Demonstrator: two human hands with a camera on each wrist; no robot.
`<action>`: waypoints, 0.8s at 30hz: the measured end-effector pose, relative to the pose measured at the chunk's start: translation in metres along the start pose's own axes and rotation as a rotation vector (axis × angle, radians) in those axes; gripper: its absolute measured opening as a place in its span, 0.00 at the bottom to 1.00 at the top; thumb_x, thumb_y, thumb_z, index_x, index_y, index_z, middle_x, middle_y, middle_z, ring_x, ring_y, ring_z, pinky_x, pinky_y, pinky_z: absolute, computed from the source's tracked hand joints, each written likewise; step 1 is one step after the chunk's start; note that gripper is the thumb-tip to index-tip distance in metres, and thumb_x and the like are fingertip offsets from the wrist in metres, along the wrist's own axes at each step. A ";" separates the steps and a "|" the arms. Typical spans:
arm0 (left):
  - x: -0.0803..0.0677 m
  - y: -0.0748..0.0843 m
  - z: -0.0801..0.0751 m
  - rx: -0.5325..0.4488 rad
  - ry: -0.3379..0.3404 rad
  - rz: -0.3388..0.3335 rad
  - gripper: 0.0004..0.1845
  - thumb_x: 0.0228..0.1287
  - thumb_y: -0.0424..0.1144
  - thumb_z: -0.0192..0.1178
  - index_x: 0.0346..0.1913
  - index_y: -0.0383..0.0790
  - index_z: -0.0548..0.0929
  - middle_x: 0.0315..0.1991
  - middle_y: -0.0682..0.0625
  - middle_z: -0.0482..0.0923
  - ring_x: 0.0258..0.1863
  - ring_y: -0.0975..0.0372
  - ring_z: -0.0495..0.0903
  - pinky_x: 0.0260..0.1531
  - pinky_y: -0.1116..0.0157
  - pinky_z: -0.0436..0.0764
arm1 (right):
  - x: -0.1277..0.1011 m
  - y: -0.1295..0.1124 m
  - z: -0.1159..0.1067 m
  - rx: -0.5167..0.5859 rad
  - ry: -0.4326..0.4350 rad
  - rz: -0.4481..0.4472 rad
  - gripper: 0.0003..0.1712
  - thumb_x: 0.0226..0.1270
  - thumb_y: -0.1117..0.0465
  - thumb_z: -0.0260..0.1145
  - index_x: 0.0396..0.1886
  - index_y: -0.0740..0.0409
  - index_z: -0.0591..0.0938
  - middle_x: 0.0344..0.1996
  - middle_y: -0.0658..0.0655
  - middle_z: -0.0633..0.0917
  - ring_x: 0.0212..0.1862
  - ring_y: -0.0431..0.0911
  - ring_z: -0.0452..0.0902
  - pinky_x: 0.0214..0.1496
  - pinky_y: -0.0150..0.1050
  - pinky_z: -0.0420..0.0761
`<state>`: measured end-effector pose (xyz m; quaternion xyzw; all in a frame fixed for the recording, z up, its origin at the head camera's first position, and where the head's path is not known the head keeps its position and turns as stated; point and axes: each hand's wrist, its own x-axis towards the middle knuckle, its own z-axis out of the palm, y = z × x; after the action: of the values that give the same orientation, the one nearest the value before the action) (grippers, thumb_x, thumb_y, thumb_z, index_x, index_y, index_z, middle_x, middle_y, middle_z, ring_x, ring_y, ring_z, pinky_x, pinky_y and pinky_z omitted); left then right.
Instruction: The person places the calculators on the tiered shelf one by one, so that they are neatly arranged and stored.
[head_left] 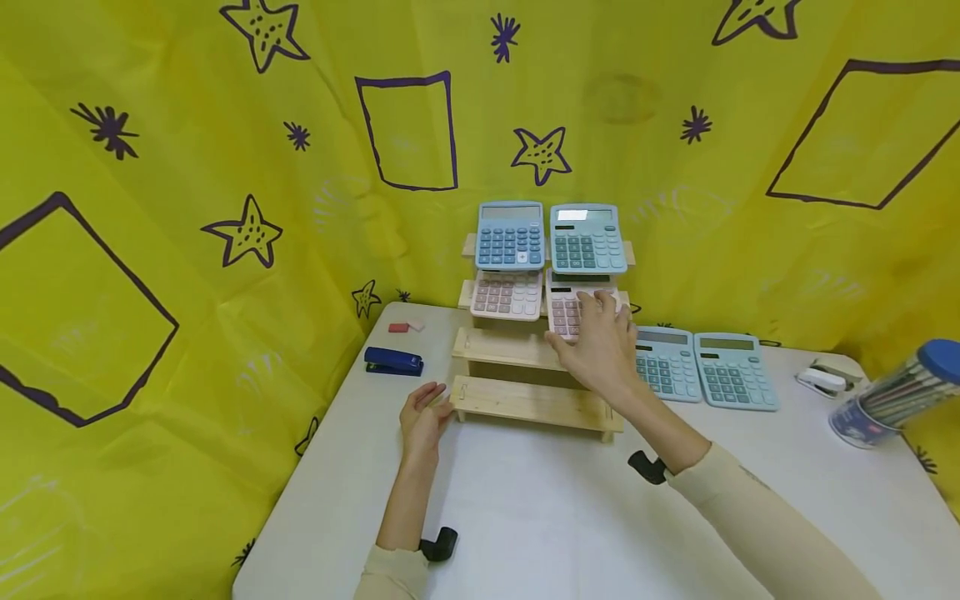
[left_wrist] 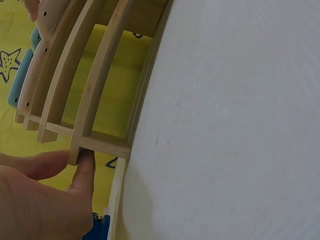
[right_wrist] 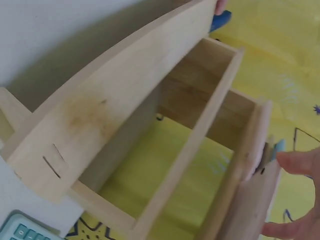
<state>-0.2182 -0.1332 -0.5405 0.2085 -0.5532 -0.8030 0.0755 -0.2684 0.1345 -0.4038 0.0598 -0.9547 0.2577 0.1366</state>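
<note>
**Setting a pink calculator on the wooden stand**

Holding the pink calculator (head_left: 572, 310) with my right hand (head_left: 600, 350), I have my fingers (head_left: 600, 304) spread over its keys and curled at its edges as it leans on the second tier of the stepped wooden rack (head_left: 534, 400). My left hand (head_left: 422, 421) rests on the desk (head_left: 540, 508) with fingers relaxed and straight, the tips touching the left end of the rack's lowest step; the left wrist view shows a fingertip (left_wrist: 85, 172) pressed against that wooden end.

Just left of my right fingers sits another pink calculator (head_left: 507, 293); above them stand a blue calculator (head_left: 511, 234) and a teal calculator (head_left: 587, 238) on the top tier. Right of my right hand, two more teal calculators (head_left: 705, 369) lie flat on the desk. Beyond my left fingers lies a dark blue stapler (head_left: 393, 361).
</note>
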 end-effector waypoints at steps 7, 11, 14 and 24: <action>-0.001 0.001 -0.001 -0.002 -0.003 -0.005 0.32 0.63 0.16 0.57 0.72 0.28 0.68 0.67 0.32 0.73 0.63 0.45 0.78 0.59 0.59 0.84 | 0.014 0.005 0.017 0.033 0.041 -0.015 0.46 0.74 0.40 0.65 0.78 0.66 0.63 0.79 0.75 0.55 0.77 0.80 0.41 0.80 0.71 0.43; -0.001 -0.001 0.001 -0.004 -0.010 -0.016 0.33 0.64 0.16 0.57 0.72 0.28 0.67 0.68 0.31 0.72 0.64 0.45 0.77 0.59 0.59 0.84 | 0.007 0.017 0.018 0.070 0.081 -0.027 0.43 0.75 0.42 0.65 0.76 0.66 0.65 0.79 0.73 0.55 0.79 0.75 0.43 0.81 0.69 0.43; -0.002 -0.002 0.003 0.001 -0.009 -0.024 0.33 0.64 0.15 0.57 0.72 0.28 0.67 0.68 0.32 0.72 0.63 0.46 0.78 0.59 0.59 0.84 | -0.006 0.029 0.014 0.116 0.142 -0.055 0.40 0.74 0.45 0.67 0.73 0.67 0.69 0.78 0.72 0.59 0.78 0.72 0.50 0.79 0.70 0.51; 0.000 -0.001 0.001 0.008 0.001 -0.013 0.32 0.62 0.16 0.58 0.71 0.29 0.69 0.67 0.33 0.74 0.63 0.46 0.78 0.59 0.58 0.84 | -0.044 0.100 -0.004 0.172 0.255 -0.119 0.29 0.73 0.56 0.69 0.66 0.69 0.77 0.70 0.72 0.70 0.54 0.74 0.76 0.43 0.68 0.79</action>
<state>-0.2186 -0.1317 -0.5413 0.2125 -0.5553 -0.8010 0.0697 -0.2435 0.2244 -0.4610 0.0942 -0.8988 0.3353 0.2662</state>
